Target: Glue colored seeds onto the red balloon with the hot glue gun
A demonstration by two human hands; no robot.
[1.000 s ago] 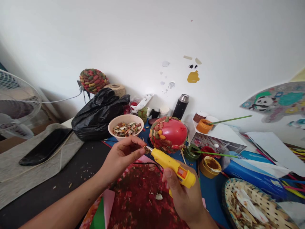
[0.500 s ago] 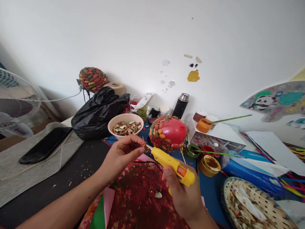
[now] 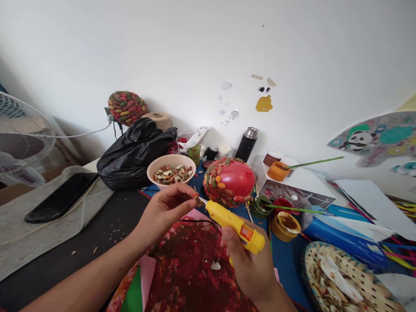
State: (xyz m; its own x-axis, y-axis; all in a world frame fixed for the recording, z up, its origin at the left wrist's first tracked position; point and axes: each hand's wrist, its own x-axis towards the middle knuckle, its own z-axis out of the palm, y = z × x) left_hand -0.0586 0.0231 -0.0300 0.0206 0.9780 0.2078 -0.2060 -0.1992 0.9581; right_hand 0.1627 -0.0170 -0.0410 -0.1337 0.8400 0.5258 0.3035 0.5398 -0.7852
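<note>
My right hand [image 3: 248, 260] is wrapped round a yellow hot glue gun [image 3: 227, 219], its metal nozzle pointing up and left. Between the thumb and fingers of my left hand [image 3: 172, 203] is a small painted shell piece [image 3: 199, 201], mostly hidden, with the nozzle at it. Just behind the nozzle lies a red balloon [image 3: 238, 177], its left side and underside covered with red, brown, green and yellow shell pieces. A pale bowl [image 3: 151, 173] of coloured shell pieces stands behind my left hand. Below my hands is a red-stained sheet [image 3: 191, 268] with a loose pale shell [image 3: 216, 265] on it.
Open paint pots, orange [image 3: 278, 171], green [image 3: 260, 207] and yellow [image 3: 286, 226], stand at right near a woven basket [image 3: 370, 281] of shells. A black flask [image 3: 247, 145] stands by the wall. At left are a black plastic bag [image 3: 130, 160], a phone [image 3: 60, 197] and a fan [image 3: 26, 134].
Almost nothing differs. Both hands keep nearly the same place, with the glue gun's nozzle still at the shell piece; the glue gun has shifted very slightly left.
</note>
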